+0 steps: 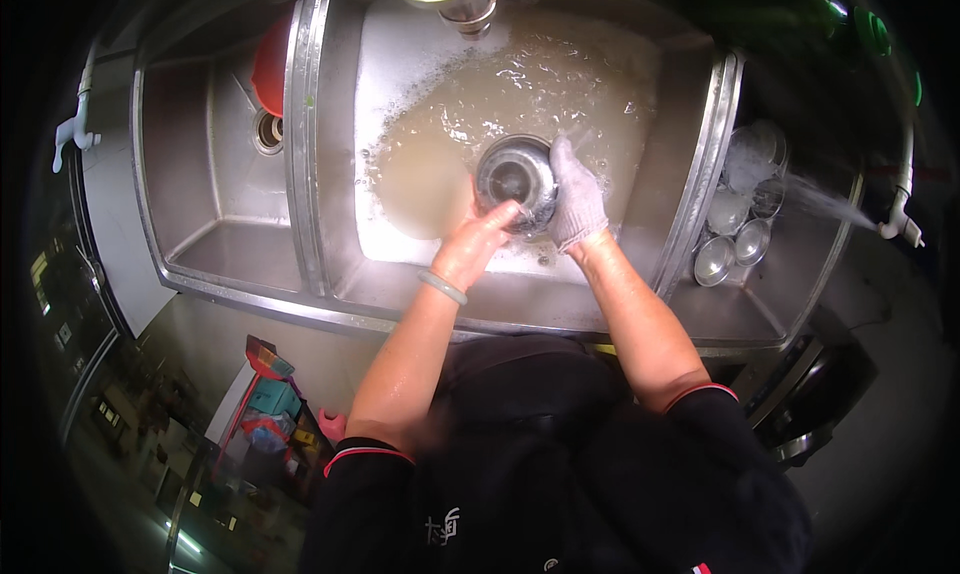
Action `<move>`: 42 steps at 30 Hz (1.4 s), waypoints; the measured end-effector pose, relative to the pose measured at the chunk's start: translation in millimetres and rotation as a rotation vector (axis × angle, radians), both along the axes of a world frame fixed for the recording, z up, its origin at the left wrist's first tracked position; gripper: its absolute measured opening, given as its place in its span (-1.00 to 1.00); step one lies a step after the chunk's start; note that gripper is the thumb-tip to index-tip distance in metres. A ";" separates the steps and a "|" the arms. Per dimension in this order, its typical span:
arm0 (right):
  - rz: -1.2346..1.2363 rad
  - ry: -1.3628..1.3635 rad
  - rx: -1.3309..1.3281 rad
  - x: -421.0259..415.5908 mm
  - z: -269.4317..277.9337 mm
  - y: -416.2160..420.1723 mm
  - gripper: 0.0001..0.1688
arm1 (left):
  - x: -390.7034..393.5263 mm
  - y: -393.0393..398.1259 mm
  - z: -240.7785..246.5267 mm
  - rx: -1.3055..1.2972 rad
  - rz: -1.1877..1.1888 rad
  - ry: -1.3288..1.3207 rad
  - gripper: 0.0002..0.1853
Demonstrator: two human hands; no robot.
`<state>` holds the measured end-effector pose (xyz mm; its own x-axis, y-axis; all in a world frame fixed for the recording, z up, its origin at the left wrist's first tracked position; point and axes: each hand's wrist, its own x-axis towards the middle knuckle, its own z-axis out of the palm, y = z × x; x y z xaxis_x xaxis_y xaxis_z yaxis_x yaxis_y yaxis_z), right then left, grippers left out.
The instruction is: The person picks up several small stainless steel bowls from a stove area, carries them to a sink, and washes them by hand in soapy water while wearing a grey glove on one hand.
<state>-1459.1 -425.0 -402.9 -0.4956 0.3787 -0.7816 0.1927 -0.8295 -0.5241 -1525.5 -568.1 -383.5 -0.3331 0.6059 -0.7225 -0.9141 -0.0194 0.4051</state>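
A round stainless steel bowl (504, 158) is held between both hands over cloudy, sudsy water (555, 86) in the middle sink basin (502, 304). My left hand (480, 236) is bare, with a pale bangle (442, 287) on the wrist, and grips the bowl's near left side, the thumb lying over it. On my right hand (579, 191) is a light knitted glove; it presses against the bowl's right side. The bowl's underside seems to face up, though glare makes this uncertain. My right fingertips are partly hidden behind the bowl.
Several metal bowls (714, 260) lie in the right basin, where water sprays from a side tap (896, 225). The left basin holds a red plastic vessel (268, 71) beside a drain (268, 131). Steel dividers (306, 161) separate the basins. A metal fitting (472, 15) hangs over the far edge.
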 end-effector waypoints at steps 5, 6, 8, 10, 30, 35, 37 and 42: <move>0.854 -0.660 1.081 20.2 -50.7 43.8 -0.48 | 4.1 -28.2 -39.0 0.003 0.150 -0.024 -0.56; 0.650 -0.616 1.028 25.1 -57.2 52.8 -0.46 | 4.2 -30.7 -40.3 -0.034 0.154 0.037 -0.58; 0.277 -0.551 0.984 36.0 -76.6 60.2 -0.41 | 5.0 -33.8 -48.1 -0.099 0.168 0.128 -0.62; 0.407 -0.608 0.985 49.1 -103.8 58.0 -0.41 | 9.0 -31.5 -50.6 -0.098 0.190 0.078 -0.65; 0.708 -0.138 0.641 -6.1 -3.1 42.6 -0.39 | 14.7 -3.1 11.1 0.153 0.189 -0.111 -0.68; 0.043 -0.268 0.504 49.8 30.8 64.3 -0.32 | -20.1 -10.0 -16.4 -0.230 -0.067 0.125 -0.71; -0.353 -0.179 0.474 56.7 91.2 81.6 -0.45 | -35.4 -41.6 -85.7 -0.732 0.071 0.217 -0.64; -0.637 -0.343 0.970 126.2 140.1 162.8 -0.48 | -71.3 -47.5 -121.0 -0.978 0.446 0.104 -0.54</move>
<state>-1332.9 -262.2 -262.7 0.1704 0.9811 -0.0920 0.1440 -0.1171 -0.9826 -1596.9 -615.6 -504.5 -0.4684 -0.4092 -0.7830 -0.8650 0.0320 0.5007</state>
